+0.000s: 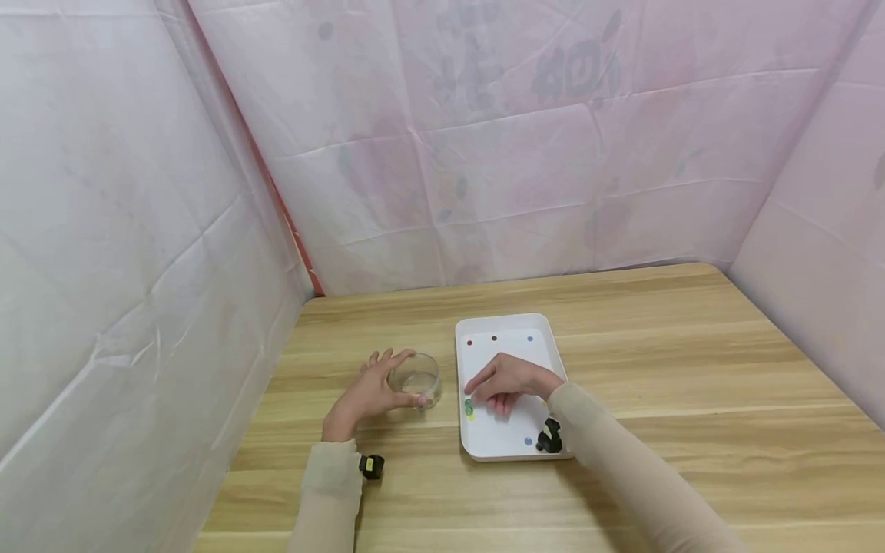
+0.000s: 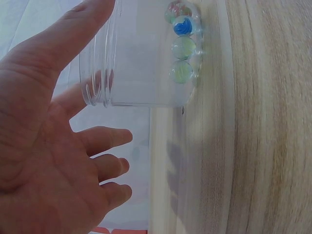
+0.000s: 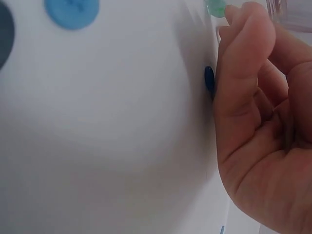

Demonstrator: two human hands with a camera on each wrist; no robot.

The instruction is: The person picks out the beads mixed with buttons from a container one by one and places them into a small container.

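Note:
My left hand (image 1: 369, 393) cups a clear round container (image 1: 415, 378) on the wooden table, thumb on its near side and fingers lying straight along the far side. Several glass marbles (image 2: 182, 45) lie at the bottom of the container (image 2: 141, 58). My right hand (image 1: 510, 382) hovers low over a white tray (image 1: 508, 322), index finger stretched left, the other fingers loosely curled. Its fingertip (image 3: 243, 19) is right beside a green marble (image 3: 216, 7) at the tray's left edge (image 1: 469, 408); nothing shows between the fingers. A dark blue marble (image 3: 208, 79) lies by the finger.
More marbles lie on the tray: red (image 1: 469, 342), dark red (image 1: 494, 338), blue (image 1: 529, 338) at the far end, and another blue (image 1: 528, 441) at the near end. Pale cloth walls close in the table (image 1: 691, 369) on the left, back and right.

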